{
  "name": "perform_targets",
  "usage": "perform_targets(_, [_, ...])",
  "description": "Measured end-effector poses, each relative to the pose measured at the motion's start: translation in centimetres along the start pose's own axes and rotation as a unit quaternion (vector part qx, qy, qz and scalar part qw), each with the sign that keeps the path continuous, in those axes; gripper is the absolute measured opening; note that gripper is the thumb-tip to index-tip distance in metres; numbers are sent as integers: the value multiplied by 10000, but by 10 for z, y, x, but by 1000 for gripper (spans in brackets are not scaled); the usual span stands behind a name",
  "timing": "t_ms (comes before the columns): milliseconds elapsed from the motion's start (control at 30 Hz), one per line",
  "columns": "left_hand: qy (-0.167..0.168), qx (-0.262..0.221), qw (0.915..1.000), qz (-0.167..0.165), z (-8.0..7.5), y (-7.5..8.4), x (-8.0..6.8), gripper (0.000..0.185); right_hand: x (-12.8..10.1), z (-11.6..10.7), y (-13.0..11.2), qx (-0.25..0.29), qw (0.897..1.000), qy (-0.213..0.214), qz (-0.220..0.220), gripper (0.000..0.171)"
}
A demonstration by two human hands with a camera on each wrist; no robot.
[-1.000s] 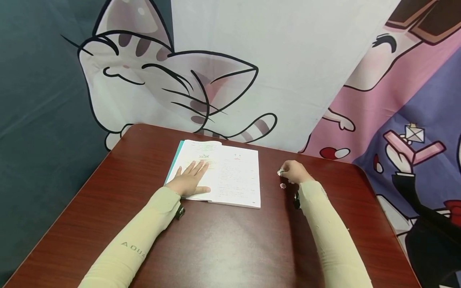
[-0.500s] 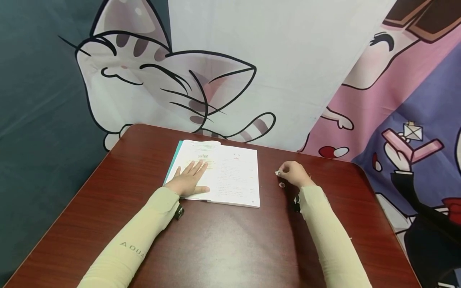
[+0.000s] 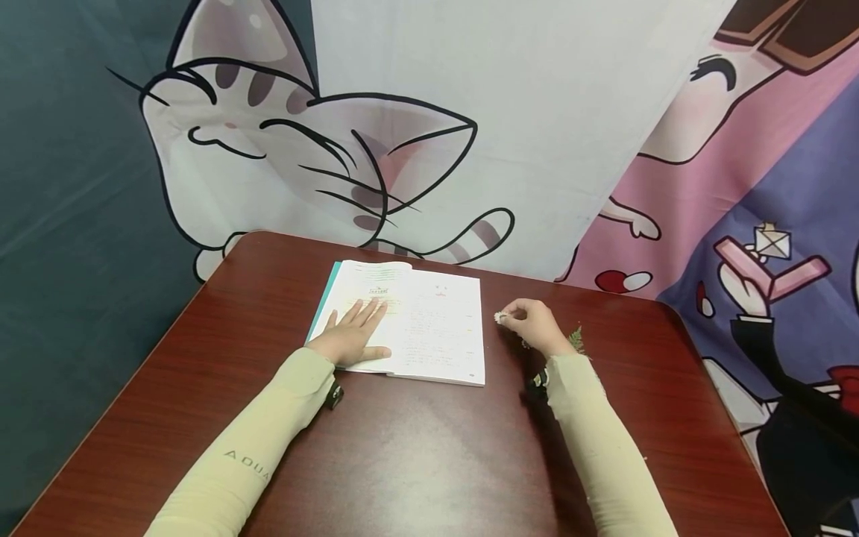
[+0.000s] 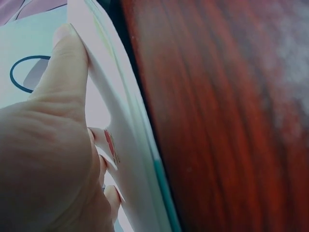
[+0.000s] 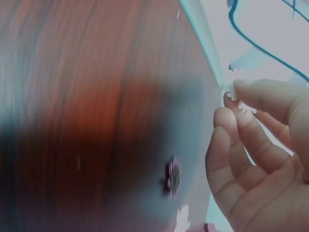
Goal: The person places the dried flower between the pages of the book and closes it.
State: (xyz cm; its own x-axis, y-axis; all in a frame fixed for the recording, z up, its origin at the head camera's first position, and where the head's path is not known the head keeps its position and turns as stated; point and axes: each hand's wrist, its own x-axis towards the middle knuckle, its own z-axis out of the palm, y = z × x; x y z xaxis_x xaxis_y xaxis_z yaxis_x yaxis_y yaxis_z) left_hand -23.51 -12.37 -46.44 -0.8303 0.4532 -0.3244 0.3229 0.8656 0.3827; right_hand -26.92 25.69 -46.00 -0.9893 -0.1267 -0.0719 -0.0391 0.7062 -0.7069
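Observation:
An open book (image 3: 443, 332) with a teal cover edge lies near the far side of the table. My left hand (image 3: 347, 339) presses flat on its left page, fingers spread; in the left wrist view the thumb (image 4: 65, 72) lies along the curved page. To the right of the book, my right hand (image 3: 537, 326) pinches a small white daisy-like flower (image 3: 499, 318) between thumb and fingertips. The right wrist view shows its petals (image 5: 247, 108) partly hidden behind the fingers. Another small flower (image 5: 174, 177), pinkish at the edge, lies on the table below that hand.
A green fern leaf (image 3: 576, 339) sits just right of the right wrist. White petals (image 5: 182, 220) show at the bottom of the right wrist view. Behind the brown table (image 3: 429, 462) hangs a cloth printed with a cartoon cat (image 3: 268, 171).
My right hand has moved left toward the book with the white flower, uncovering the fern leaf behind its wrist. My left hand stays in place on the page.

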Motion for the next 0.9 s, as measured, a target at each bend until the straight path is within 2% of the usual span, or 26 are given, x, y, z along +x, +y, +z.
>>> perform_targets(167, [-26,29,10000,2,0,0,1,94,1,9,-8,587,9983,23,-13,10])
perform_targets(400, [1,27,10000,34,-2,1,0,94,6,25,-14,1507,9886,-28,50,14])
perform_targets(667, [8,-50,10000,39,1,-1,2,95,11,43,-30,1872,9822,31,172,11])
perform_targets(900, [4,42,10000,-8,0,-1,2,94,15,57,-49,1777,9839,-38,184,9])
